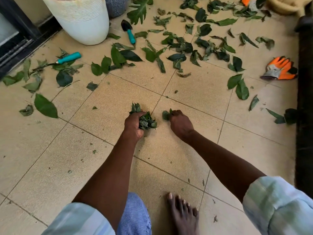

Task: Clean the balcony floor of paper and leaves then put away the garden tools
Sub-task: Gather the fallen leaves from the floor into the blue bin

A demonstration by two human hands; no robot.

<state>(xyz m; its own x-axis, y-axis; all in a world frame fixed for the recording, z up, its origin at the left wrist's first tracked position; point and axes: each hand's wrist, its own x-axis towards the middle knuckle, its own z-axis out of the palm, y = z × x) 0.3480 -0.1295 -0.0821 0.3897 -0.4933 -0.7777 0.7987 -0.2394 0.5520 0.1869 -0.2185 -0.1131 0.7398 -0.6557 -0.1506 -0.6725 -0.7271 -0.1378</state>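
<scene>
Crouching over the tiled floor [101, 106], you have your left hand [133, 124] curled tight round a bunch of leaves [147, 122], and your right hand [180, 122] pinches a small leaf [166, 115] just beside it, both low over the near tiles.

The left fist looks nearly full, so my judgement is that stuffing in more could squeeze leaves out past your fingers and scatter them again. No bin or bag is in view, so carrying the bunch away may shed bits. Small crumbs of leaf dot the tiles near your bare foot [183, 212]; hand-picking will likely miss them. Reaching far, you could sweep leaves under the dark edge on the right.

Most of the mess lies far from you: loose leaves [184, 46] spread across the far tiles, left to right, too many to count, dozens at a guess. I see no paper.

Counted: 2 teal-handled tools, a trowel [129, 32] by the white pot [81, 19] and a second tool [67, 59] at far left, its head hidden in leaves. 2 orange gloves, 1 [281, 68] at right, 1 [249, 1] at the far edge. 2 pots, counting the grey pot [116, 5] behind.
</scene>
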